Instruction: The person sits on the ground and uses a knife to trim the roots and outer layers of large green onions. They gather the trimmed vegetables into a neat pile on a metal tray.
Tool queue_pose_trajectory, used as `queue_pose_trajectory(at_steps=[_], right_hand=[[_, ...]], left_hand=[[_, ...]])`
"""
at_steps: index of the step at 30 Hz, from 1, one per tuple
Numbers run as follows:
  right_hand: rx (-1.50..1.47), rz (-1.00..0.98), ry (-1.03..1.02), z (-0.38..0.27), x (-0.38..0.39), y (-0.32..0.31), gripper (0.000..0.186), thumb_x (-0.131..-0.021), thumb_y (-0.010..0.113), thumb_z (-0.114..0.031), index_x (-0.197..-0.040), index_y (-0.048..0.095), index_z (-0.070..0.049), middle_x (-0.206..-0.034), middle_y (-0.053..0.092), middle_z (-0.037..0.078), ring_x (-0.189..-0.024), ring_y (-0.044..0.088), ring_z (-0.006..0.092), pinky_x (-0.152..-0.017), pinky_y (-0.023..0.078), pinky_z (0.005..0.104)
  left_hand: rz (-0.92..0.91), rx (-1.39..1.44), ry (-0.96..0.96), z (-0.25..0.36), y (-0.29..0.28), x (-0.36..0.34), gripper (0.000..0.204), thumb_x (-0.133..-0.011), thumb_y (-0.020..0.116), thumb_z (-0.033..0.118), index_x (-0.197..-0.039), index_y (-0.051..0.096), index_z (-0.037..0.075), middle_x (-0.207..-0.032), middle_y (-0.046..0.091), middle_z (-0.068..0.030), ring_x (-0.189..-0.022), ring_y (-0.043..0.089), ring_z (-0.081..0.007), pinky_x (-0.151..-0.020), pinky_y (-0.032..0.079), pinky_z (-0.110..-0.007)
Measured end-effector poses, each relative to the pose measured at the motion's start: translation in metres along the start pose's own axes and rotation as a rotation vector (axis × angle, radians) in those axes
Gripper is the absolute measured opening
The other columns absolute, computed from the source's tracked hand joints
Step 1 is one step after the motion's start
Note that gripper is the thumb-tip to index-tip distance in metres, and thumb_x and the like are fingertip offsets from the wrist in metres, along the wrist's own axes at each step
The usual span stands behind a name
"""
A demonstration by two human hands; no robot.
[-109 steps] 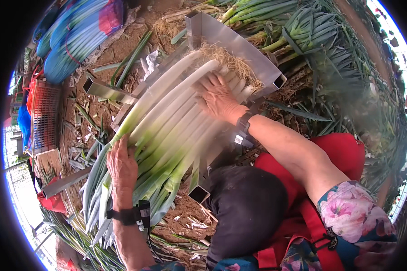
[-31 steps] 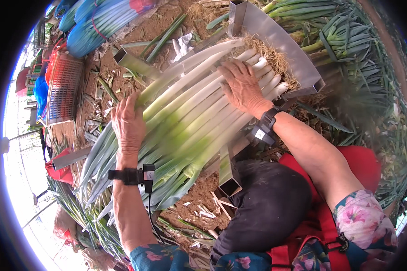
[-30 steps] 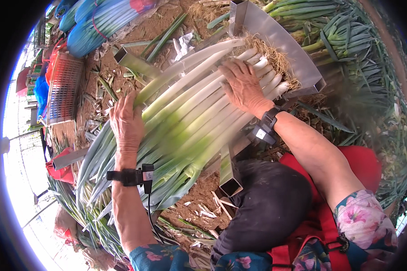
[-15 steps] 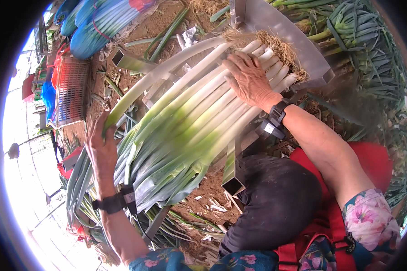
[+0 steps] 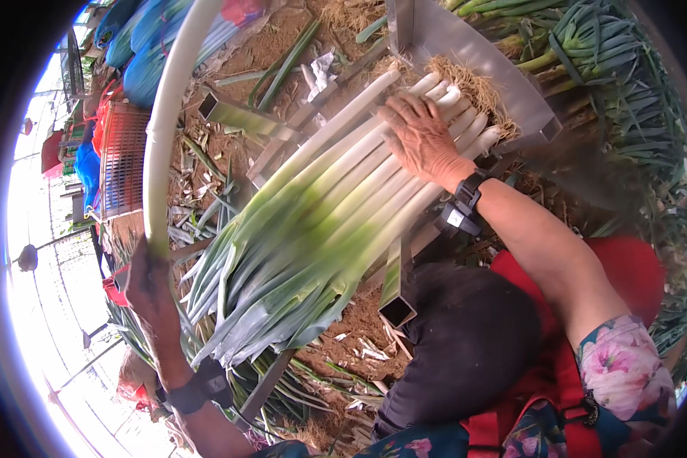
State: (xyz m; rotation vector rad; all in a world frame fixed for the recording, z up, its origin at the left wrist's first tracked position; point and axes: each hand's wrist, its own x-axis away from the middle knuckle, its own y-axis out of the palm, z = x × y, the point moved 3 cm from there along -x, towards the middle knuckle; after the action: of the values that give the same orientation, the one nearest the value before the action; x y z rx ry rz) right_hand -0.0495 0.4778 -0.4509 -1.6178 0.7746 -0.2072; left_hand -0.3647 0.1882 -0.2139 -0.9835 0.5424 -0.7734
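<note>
A single long leek (image 5: 168, 130) rises toward the top edge from my left hand (image 5: 149, 294), whose fingers are closed round its green part at the lower left. A row of several leeks (image 5: 328, 175) lies side by side on a metal frame (image 5: 397, 294), white ends and roots (image 5: 466, 80) toward a metal end plate (image 5: 488, 61), green leaves fanning to the lower left. My right hand (image 5: 424, 133) rests on the white ends, fingers spread and slightly bent over them. Part of the leaves is blurred.
Piles of leeks (image 5: 595, 69) lie at the right. Blue-wrapped leek bundles (image 5: 145, 53) and a plastic crate (image 5: 122, 160) stand at the upper left. Soil (image 5: 336, 340) with scraps lies beneath the frame. My dark-clad knee (image 5: 466, 328) and a red cushion (image 5: 626, 271) are at the lower right.
My left hand has moved left and down, lifting one leek away from the row, so it stands out toward the upper left. My right hand moved slightly upper right and stays on the leeks.
</note>
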Motion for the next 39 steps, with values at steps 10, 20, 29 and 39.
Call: queue_pose_trajectory(at_steps=[10, 20, 29, 39], right_hand=[[-0.009, 0.084, -0.041, -0.003, 0.000, 0.007, 0.045, -0.100, 0.056, -0.030, -0.137, 0.059, -0.003, -0.144, 0.054, 0.014, -0.139, 0.044, 0.0323, -0.118, 0.031, 0.0494], [-0.047, 0.060, -0.062, -0.009, -0.004, -0.005, 0.045, -0.098, 0.060, -0.028, -0.138, 0.058, -0.008, -0.140, 0.056, 0.013, -0.137, 0.044, 0.0334, -0.118, 0.030, 0.0494], [-0.039, 0.049, -0.053, -0.005, -0.004, -0.006, 0.044, -0.099, 0.059, -0.028, -0.138, 0.057, -0.008, -0.140, 0.055, 0.014, -0.137, 0.044, 0.0336, -0.117, 0.031, 0.0492], [-0.067, 0.051, -0.061, -0.007, -0.004, -0.007, 0.046, -0.100, 0.058, -0.028, -0.139, 0.056, -0.006, -0.139, 0.055, 0.015, -0.136, 0.045, 0.0345, -0.116, 0.032, 0.0487]], left_hand=[[-0.549, 0.289, 0.041, 0.057, 0.136, 0.076, 0.024, -0.094, 0.064, 0.005, -0.117, 0.070, -0.001, -0.101, 0.072, -0.0142, -0.093, 0.070, -0.0258, -0.084, 0.055, -0.039], [-0.367, -0.244, -0.004, -0.029, 0.197, -0.057, 0.027, -0.092, 0.069, 0.024, -0.115, 0.073, 0.010, -0.117, 0.072, -0.0146, -0.115, 0.065, -0.0360, -0.101, 0.050, -0.045], [-0.644, -0.126, -0.049, -0.062, 0.206, -0.088, 0.042, -0.080, 0.079, 0.027, -0.117, 0.073, 0.009, -0.105, 0.077, -0.0145, -0.100, 0.073, -0.0318, -0.089, 0.056, -0.042], [-0.764, 0.077, -0.108, -0.072, 0.183, -0.101, 0.044, -0.081, 0.080, 0.019, -0.120, 0.069, 0.001, -0.103, 0.072, -0.0099, -0.089, 0.068, -0.0183, -0.087, 0.053, -0.033]])
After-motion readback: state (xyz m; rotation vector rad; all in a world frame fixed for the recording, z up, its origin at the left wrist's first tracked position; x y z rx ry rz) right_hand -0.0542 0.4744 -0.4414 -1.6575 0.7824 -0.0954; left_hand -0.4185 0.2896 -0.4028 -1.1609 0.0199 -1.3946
